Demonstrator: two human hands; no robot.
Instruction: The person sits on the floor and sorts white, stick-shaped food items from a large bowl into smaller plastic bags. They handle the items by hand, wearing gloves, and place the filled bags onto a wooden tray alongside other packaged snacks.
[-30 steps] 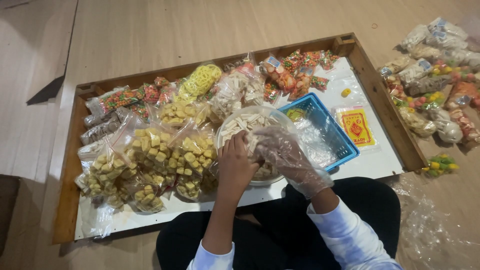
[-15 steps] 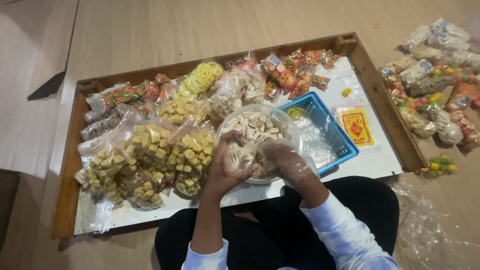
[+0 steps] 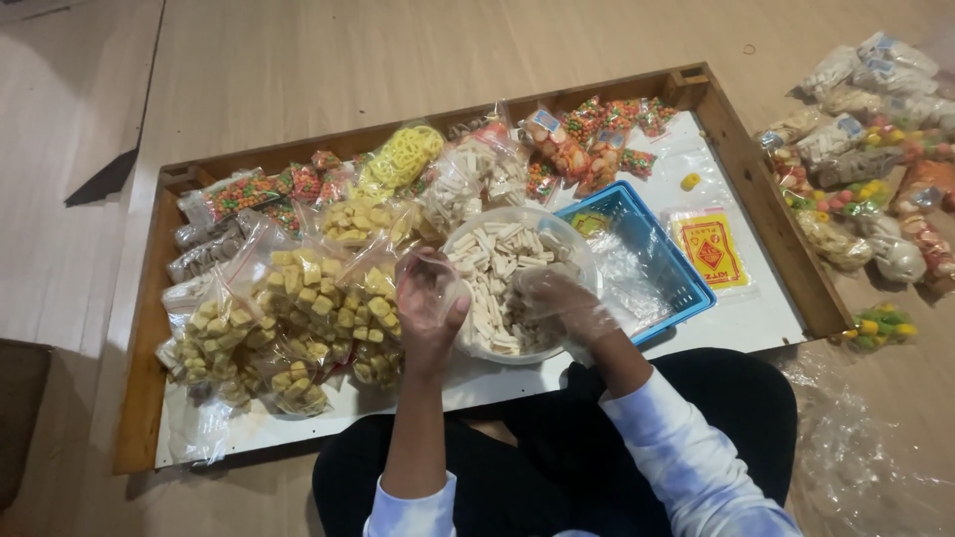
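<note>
Wooden floor, low framed tray [image 3: 756, 229] of snack bags. My right hand [image 3: 562, 303], in a clear plastic glove, digs into the bowl of pale stick snacks [image 3: 502, 259]; left hand [image 3: 428, 298] holds a small clear bag [image 3: 443, 283] open beside the bowl. Scooping step; next, sticks into bag.

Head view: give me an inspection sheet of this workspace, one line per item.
Surface: shallow wooden tray with a white base, on a wood floor.
Job's things: round clear bowl of pale stick snacks; small clear bag at the left hand.
Clutter: bags of yellow cube snacks; coloured snack bags along the far edge; blue basket; yellow packet; more filled bags on the floor to the right.
Hands: left hand bare, gripping the clear bag; right hand in a clear plastic glove, in the bowl.
Cables: nothing seen.
Surroundings: loose clear plastic on the floor by the person's knee.
</note>
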